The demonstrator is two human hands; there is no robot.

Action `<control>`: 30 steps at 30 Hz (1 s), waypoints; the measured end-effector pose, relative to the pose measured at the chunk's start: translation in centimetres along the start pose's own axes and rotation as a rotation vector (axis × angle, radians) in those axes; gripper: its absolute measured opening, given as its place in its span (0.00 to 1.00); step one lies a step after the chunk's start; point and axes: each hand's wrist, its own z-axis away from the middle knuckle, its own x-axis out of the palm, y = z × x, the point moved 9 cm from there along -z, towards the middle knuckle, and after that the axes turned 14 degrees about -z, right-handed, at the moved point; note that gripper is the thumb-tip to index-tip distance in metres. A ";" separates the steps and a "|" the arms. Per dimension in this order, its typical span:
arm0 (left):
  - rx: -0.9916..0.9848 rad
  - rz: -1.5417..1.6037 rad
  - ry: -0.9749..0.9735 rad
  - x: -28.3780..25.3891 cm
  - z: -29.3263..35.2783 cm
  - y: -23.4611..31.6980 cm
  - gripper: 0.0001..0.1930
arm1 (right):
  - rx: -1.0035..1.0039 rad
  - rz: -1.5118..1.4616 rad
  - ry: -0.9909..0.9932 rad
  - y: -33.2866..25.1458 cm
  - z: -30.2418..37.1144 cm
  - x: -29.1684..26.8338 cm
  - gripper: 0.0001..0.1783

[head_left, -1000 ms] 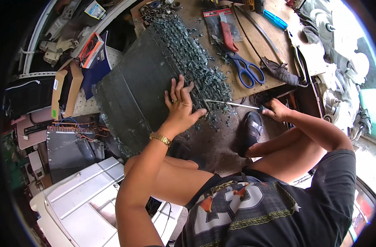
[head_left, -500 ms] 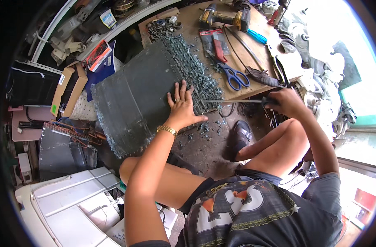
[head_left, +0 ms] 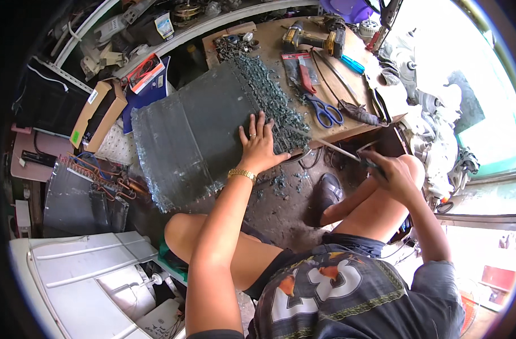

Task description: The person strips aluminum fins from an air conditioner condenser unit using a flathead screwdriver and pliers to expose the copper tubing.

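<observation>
A dark grey flat panel (head_left: 204, 116) with ragged edges lies tilted across the corner of the wooden bench. Bluish-green shredded flakes (head_left: 272, 96) are heaped along its far right side. My left hand (head_left: 259, 148) lies on the panel's near right part, open with fingers spread, pressing on it. My right hand (head_left: 389, 174) is closed around the dark handle of a long thin metal-shafted tool (head_left: 344, 151), above my right knee. The shaft slants up to the left, its tip among the flakes at the panel's edge, where I cannot make it out clearly.
On the wooden bench (head_left: 340, 133) lie blue-handled scissors (head_left: 327, 113), a red-handled tool (head_left: 306, 78), a cordless drill (head_left: 311, 39) and a blue-handled screwdriver (head_left: 353, 64). An open cardboard box (head_left: 102, 116) stands left. A white appliance casing (head_left: 71, 282) sits lower left.
My right hand has moved down and slightly left, and the tool's shaft has gone from nearly level to slanting. My left hand stays spread on the panel. The whole view has shifted slightly.
</observation>
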 end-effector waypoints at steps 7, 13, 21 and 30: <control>-0.004 -0.023 -0.059 0.8 -0.3 -0.1 0.64 | -0.057 0.128 -0.028 -2.7 3.1 0.0 0.25; -0.054 0.019 0.053 -0.3 0.1 0.5 0.63 | -0.067 0.278 -0.034 -2.7 2.2 -0.4 0.24; -0.112 0.011 0.089 -1.0 0.3 1.6 0.58 | -0.068 0.523 -0.021 -3.2 -1.3 -2.9 0.26; -0.195 0.098 0.065 -0.8 0.6 1.4 0.54 | -0.010 0.220 -0.052 -3.2 -1.9 -5.8 0.20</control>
